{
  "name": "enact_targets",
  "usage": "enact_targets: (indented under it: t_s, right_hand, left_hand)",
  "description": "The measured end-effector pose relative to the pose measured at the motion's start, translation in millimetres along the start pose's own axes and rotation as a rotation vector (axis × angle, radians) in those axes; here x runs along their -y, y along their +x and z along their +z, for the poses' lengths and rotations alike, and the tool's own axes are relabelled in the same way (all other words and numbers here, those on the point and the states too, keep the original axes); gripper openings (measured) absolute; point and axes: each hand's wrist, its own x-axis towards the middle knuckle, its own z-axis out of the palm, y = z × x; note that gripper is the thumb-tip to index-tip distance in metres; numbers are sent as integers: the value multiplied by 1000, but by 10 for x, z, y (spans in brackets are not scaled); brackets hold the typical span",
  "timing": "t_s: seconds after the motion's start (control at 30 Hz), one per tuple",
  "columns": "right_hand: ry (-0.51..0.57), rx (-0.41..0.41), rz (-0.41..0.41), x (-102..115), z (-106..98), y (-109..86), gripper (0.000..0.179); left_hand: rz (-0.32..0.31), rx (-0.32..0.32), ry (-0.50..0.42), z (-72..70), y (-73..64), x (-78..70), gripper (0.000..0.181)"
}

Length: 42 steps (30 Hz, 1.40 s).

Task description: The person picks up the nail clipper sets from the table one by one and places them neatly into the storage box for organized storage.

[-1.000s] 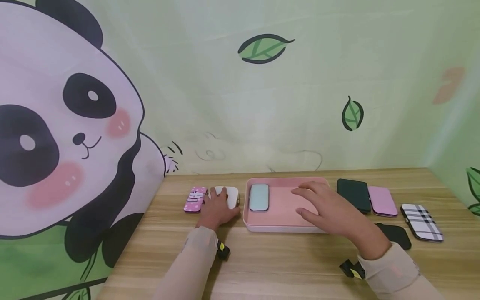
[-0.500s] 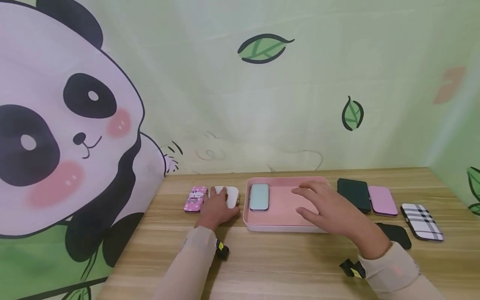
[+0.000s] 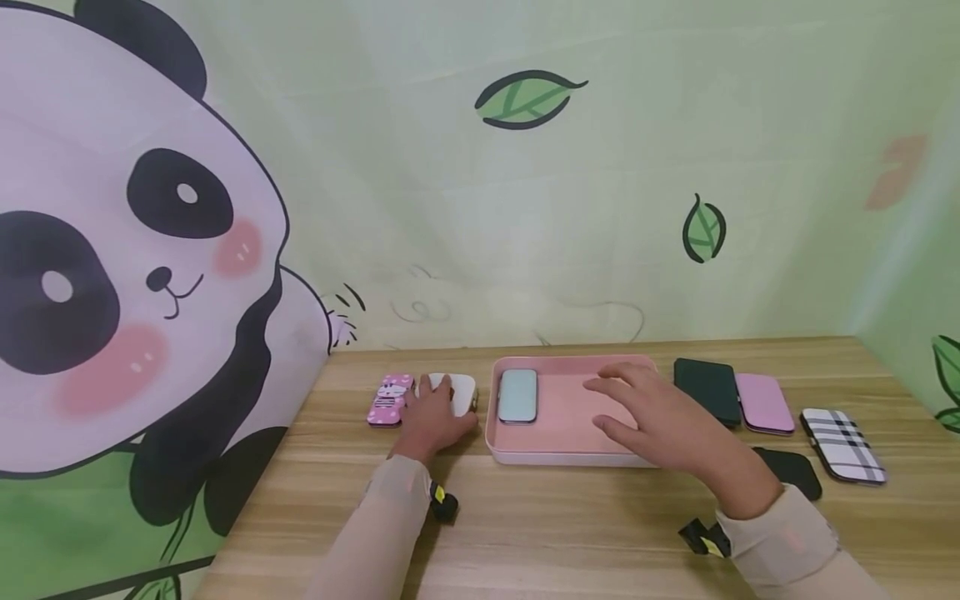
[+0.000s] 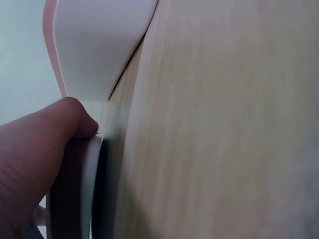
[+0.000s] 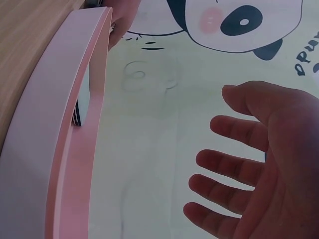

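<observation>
In the head view, my left hand point(image 3: 430, 421) lies over a small white case point(image 3: 462, 393) with rounded corners, its fingers across the top. The left wrist view shows the thumb point(image 4: 75, 117) bent onto the edge of that case, which is close to the wooden table. A pink case with a cartoon print point(image 3: 390, 400) lies just left of the hand. My right hand point(image 3: 667, 421) hovers over the right part of a shallow pink tray point(image 3: 573, 457), fingers spread, holding nothing. Inside the tray, at its left end, is a light blue case point(image 3: 518, 396).
Right of the tray lie a dark green case point(image 3: 707, 392), a plain pink case point(image 3: 765, 402), a plaid case point(image 3: 844, 446) and a black case point(image 3: 791, 472), partly hidden by my right wrist. A panda-print cloth point(image 3: 420, 208) hangs behind the table point(image 3: 555, 533).
</observation>
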Motion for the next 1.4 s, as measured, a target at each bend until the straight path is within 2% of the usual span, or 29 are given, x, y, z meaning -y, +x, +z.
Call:
enact_targets:
  t_s: [0.2,0.4,0.83,1.07,1.4]
  right_hand:
    - [2,1,-2,2,-3,0,49]
    - [3,3,-1,1,-4,-2,49]
    - [5,12,13,-2,4,9,49]
    - [8,7,11,-12,1,14,50]
    - [12,4,13,-27,9,5,50]
  left_hand:
    - [22,-44,-10,7,7,41,91]
    - [32,-53,-3,-4,13,52,91]
    - [32,-137,-31,-187,-34,-93,95]
    - [37,-115,-57,-253,-53,-155,97]
    - [61,-153,-79,-302,-100,-260,96]
